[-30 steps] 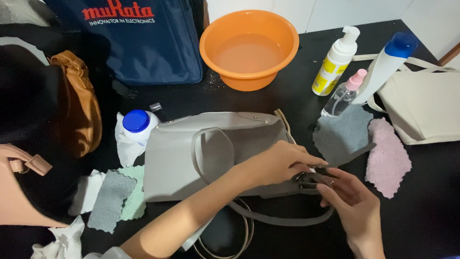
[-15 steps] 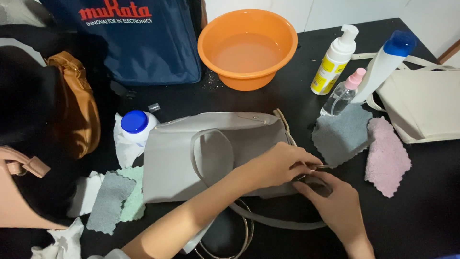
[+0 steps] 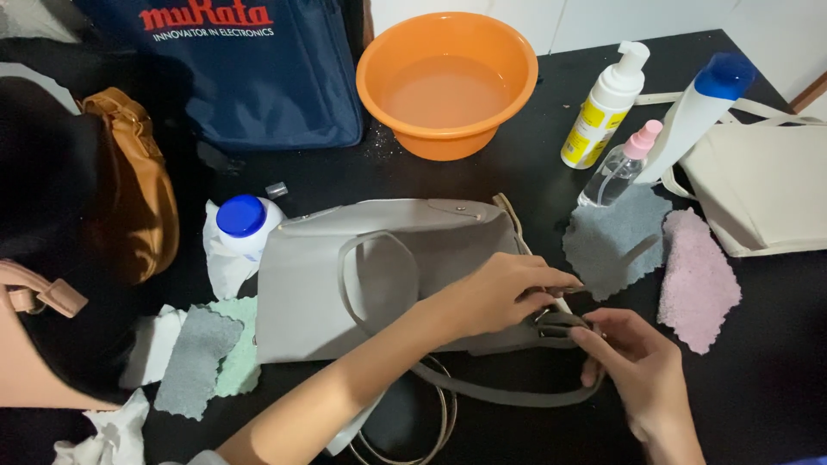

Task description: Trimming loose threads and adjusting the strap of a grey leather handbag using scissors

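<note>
Table [image 3: 534, 172], black, carries grey handbag [image 3: 379, 275] lying flat at centre. Orange basin [image 3: 448, 77] sits behind it, grey cloth [image 3: 607, 245] just right. Left hand [image 3: 500, 293] pinches strap hardware at bag's right end. Right hand [image 3: 633, 366] grips strap buckle [image 3: 560, 325], fingers closed.

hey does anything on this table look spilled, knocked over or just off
Nothing is clearly spilled or broken. The tall white bottle with the blue cap leans against the cream bag rather than standing upright. A few light specks dot the black table beside the orange basin, possibly droplets. Both hands are at the grey handbag's strap.
</note>
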